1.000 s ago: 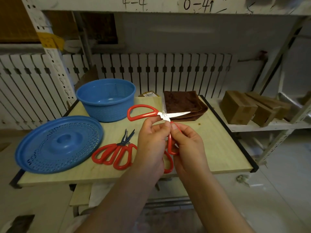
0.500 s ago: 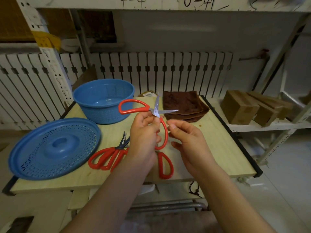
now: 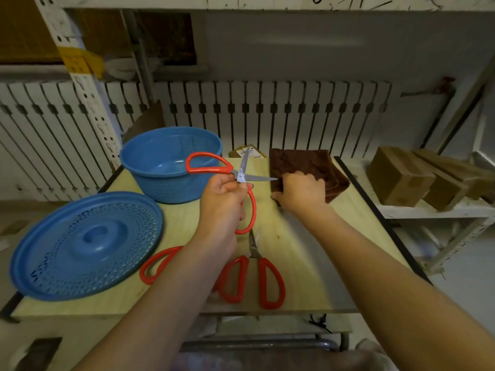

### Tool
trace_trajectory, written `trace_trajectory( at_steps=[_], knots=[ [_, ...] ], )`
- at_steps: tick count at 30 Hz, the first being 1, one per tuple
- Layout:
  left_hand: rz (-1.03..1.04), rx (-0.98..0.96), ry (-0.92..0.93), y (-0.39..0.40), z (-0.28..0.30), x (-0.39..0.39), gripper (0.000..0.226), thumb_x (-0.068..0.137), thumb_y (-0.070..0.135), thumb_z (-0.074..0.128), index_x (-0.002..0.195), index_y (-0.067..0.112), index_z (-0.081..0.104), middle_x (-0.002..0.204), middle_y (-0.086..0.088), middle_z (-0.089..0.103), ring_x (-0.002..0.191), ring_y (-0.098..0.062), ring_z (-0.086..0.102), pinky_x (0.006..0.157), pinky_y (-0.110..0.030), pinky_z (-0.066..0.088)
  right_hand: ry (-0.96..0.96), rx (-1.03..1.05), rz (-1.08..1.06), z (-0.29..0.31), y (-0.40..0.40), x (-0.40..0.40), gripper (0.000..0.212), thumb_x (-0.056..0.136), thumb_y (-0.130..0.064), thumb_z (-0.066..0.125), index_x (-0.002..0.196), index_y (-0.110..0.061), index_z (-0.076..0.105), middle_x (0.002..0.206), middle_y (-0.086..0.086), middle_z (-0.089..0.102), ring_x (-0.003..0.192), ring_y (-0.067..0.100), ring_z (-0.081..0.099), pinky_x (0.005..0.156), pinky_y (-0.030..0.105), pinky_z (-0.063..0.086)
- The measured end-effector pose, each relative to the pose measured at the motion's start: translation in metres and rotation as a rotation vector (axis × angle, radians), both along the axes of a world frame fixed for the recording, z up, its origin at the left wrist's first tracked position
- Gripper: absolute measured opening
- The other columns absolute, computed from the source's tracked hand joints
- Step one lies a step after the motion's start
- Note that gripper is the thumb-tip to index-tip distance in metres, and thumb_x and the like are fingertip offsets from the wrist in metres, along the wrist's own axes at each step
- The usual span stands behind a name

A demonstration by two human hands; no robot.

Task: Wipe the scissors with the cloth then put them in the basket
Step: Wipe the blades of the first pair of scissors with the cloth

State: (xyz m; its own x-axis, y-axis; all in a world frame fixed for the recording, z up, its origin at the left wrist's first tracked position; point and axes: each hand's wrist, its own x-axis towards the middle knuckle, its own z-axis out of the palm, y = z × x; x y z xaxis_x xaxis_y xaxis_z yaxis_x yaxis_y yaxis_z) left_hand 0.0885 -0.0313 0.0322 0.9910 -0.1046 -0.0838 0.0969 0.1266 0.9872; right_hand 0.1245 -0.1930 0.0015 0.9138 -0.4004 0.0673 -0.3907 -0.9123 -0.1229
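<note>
Now the left hand (image 3: 223, 194) grips open red-handled steel scissors (image 3: 230, 174); at three o'clock, the right hand (image 3: 301, 190) clutches the folded brown cloth (image 3: 302, 162).

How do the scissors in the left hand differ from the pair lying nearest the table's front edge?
The held scissors are up off the table in the left hand; the front pair lies flat on the table. The held scissors have their blades spread open; the front pair's blades are closed. The held blades point away toward the cloth; the front pair's handles face the person. Both have red handles.
</note>
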Motion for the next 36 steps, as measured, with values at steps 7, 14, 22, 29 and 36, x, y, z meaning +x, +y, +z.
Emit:
trace_trajectory(
  at_steps=[7, 14, 22, 29, 36],
  knots=[
    [-0.012, 0.006, -0.026, 0.004, 0.0, 0.002, 0.027, 0.094, 0.009, 0.057, 0.12, 0.015, 0.056, 0.097, -0.002, 0.072, 0.064, -0.013, 0.048, 0.056, -0.025, 0.045, -0.086, -0.016, -0.037, 0.014, -0.002, -0.015, 0.01, 0.087, -0.018, 0.055, 0.095, -0.017, 0.059, 0.074, -0.003, 0.055, 0.075, 0.024, 0.055, 0.093, 0.042, 0.037],
    [-0.076, -0.03, -0.067, -0.004, 0.01, -0.024, 0.019, 0.093, 0.008, 0.059, 0.11, 0.017, 0.059, 0.103, -0.011, 0.07, 0.066, -0.014, 0.052, 0.054, -0.024, 0.046, -0.202, 0.14, -0.045, 0.041, -0.001, -0.081, 0.039, 0.095, -0.02, 0.05, 0.132, -0.03, 0.045, 0.105, 0.004, 0.056, 0.076, 0.019, 0.057, 0.064, 0.032, 0.053],
    [-0.165, -0.042, -0.08, -0.004, 0.013, -0.058, 0.014, 0.093, 0.007, 0.058, 0.102, 0.017, 0.059, 0.104, -0.014, 0.069, 0.064, -0.016, 0.052, 0.053, -0.025, 0.045, -0.074, 0.356, 0.084, 0.035, 0.017, -0.144, 0.039, 0.094, -0.027, 0.053, 0.132, -0.033, 0.048, 0.111, -0.003, 0.062, 0.094, 0.015, 0.061, 0.08, 0.031, 0.053],
    [-0.155, -0.005, -0.048, 0.01, 0.006, -0.067, 0.014, 0.093, 0.011, 0.059, 0.105, 0.017, 0.06, 0.102, -0.014, 0.07, 0.062, -0.018, 0.053, 0.06, -0.033, 0.047, -0.067, 0.398, 0.195, 0.039, 0.009, -0.152, 0.051, 0.095, -0.002, 0.046, 0.131, -0.037, 0.054, 0.111, -0.01, 0.06, 0.103, 0.014, 0.06, 0.086, 0.027, 0.051],
    [-0.138, -0.038, -0.05, 0.019, 0.008, -0.074, 0.012, 0.093, 0.007, 0.057, 0.102, 0.015, 0.058, 0.103, -0.019, 0.068, 0.072, -0.027, 0.054, 0.056, -0.029, 0.045, 0.116, -0.006, 0.536, 0.014, 0.019, -0.122, 0.044, 0.096, -0.014, 0.049, 0.131, -0.039, 0.056, 0.117, -0.002, 0.05, 0.109, 0.017, 0.046, 0.089, 0.031, 0.046]
  ],
)
